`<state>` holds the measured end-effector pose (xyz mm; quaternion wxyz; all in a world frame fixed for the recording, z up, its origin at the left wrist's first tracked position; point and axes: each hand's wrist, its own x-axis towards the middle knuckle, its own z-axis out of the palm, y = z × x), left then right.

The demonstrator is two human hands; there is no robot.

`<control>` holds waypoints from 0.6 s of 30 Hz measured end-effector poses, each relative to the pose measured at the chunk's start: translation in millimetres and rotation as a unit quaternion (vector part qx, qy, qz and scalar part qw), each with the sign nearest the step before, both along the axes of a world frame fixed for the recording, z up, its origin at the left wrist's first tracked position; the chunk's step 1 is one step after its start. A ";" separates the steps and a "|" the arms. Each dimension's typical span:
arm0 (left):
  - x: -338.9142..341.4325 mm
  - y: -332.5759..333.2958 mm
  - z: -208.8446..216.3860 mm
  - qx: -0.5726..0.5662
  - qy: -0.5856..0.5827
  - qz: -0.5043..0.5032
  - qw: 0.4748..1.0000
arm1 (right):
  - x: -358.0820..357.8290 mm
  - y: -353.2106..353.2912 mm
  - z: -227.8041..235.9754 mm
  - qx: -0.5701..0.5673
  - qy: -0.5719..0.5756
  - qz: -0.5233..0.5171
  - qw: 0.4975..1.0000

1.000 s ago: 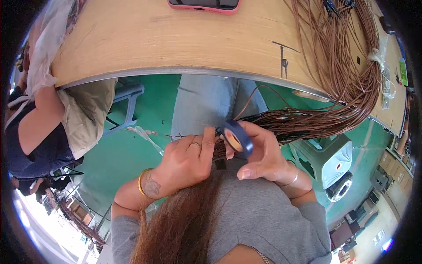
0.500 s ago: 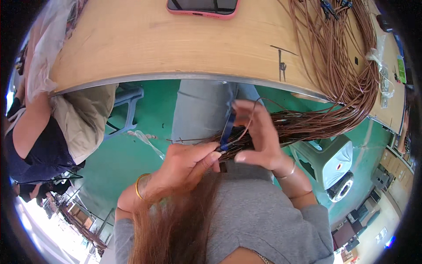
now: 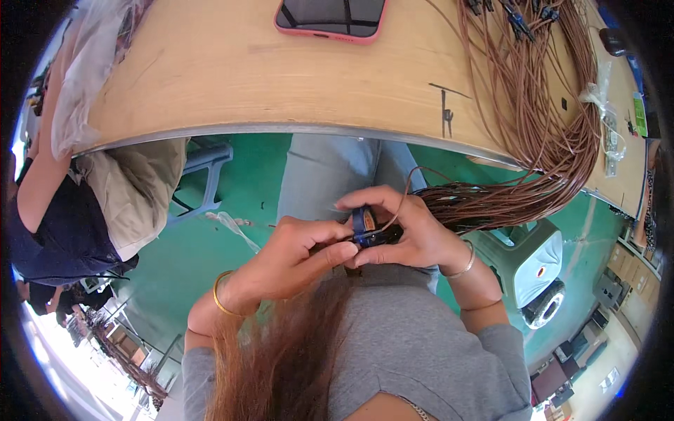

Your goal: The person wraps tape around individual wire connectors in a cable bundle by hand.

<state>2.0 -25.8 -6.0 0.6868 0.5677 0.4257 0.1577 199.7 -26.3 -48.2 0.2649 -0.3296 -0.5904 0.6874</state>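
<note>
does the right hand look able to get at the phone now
Probably not as is: the right hand is curled around the blue tape roll, though nothing visible covers the phone.

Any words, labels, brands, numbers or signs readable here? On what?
Tabletop: handwritten black marks, not transcribed here.
Blue tape roll: print on its inner core, too small to read.
Green card, far right: too small to read.
Phone: dark screen, no legible text.
</note>
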 end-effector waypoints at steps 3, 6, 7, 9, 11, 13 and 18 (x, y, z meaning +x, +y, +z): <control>4.8 -6.1 -7.1 0.094 0.039 0.017 0.995 | -0.6 -11.6 -8.5 -0.032 0.030 -0.031 0.999; 9.3 -12.3 -19.3 0.295 0.082 0.047 0.951 | -2.8 -22.7 -13.1 0.012 0.084 -0.073 0.994; 9.9 -13.2 -22.3 0.403 0.116 0.042 0.907 | -1.3 -25.0 -8.5 -0.048 0.062 -0.077 0.994; 8.6 -13.5 -25.4 0.439 0.152 0.039 0.885 | -1.0 -26.8 -4.8 -0.117 0.075 -0.091 0.986; 8.5 -9.6 -27.6 0.476 0.186 0.038 0.859 | -6.1 -24.8 0.2 -0.143 0.108 -0.108 0.978; 8.0 -0.6 -27.7 0.511 0.185 0.051 0.838 | -9.4 -16.9 1.1 -0.165 0.141 -0.123 0.968; -7.4 13.7 -8.6 0.248 0.105 0.055 0.961 | -22.6 -2.6 2.4 -0.141 0.137 -0.132 0.971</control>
